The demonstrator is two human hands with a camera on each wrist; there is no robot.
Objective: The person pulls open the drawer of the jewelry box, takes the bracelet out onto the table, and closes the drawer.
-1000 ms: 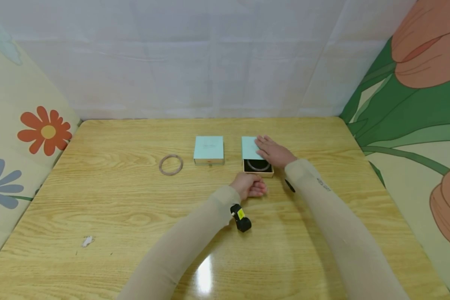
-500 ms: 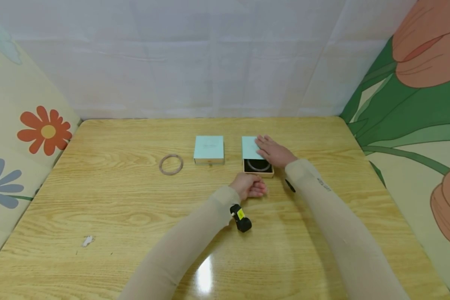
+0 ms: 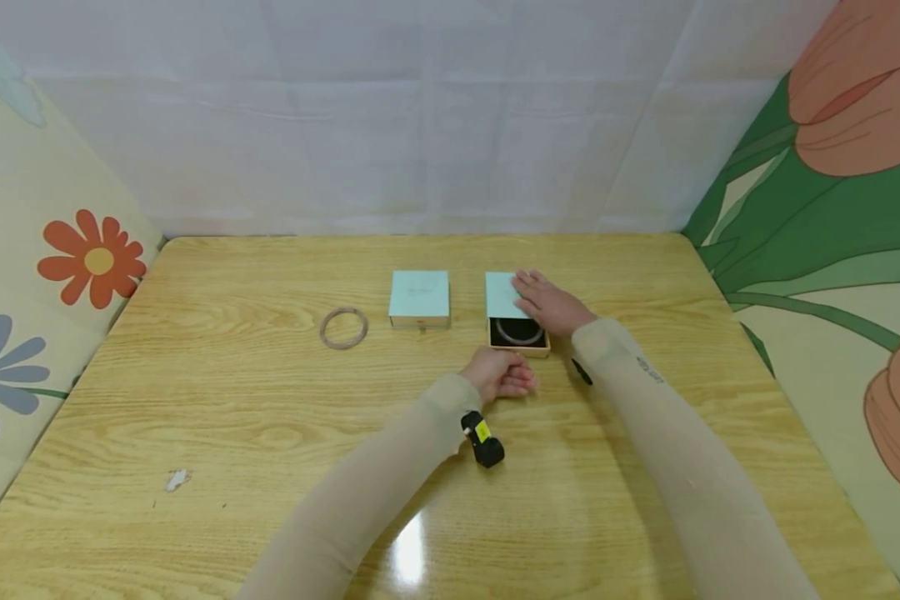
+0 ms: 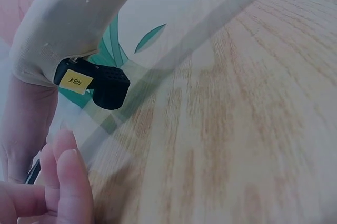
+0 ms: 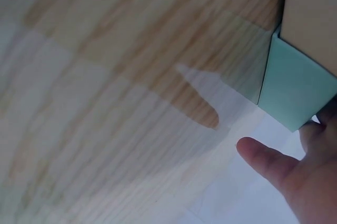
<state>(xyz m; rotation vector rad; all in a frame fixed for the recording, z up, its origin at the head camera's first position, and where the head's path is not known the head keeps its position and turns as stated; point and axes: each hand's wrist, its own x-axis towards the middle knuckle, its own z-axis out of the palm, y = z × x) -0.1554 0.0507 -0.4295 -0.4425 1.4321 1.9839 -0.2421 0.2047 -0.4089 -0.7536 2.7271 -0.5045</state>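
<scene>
On the right, a mint-green slide-out jewelry box (image 3: pixel 500 293) stands with its drawer (image 3: pixel 520 352) pulled partway toward me. In the drawer's black lining lies a bangle (image 3: pixel 520 340). My right hand (image 3: pixel 551 304) rests on the box's top with straight fingers; in the right wrist view its thumb (image 5: pixel 268 161) sticks out beside the green side wall. At the drawer's front edge is my left hand (image 3: pixel 498 373), fingers curled; its grip at the front is partly hidden. The left wrist view shows its fingers (image 4: pixel 66 182) at the lower left.
A second mint-green jewelry box (image 3: pixel 420 293), its drawer in, stands to the left. Beside it a loose bangle (image 3: pixel 344 328) lies on the wooden table (image 3: pixel 270 433). A small white scrap (image 3: pixel 177 479) is at the front left. A white curtain (image 3: pixel 420 125) hangs behind.
</scene>
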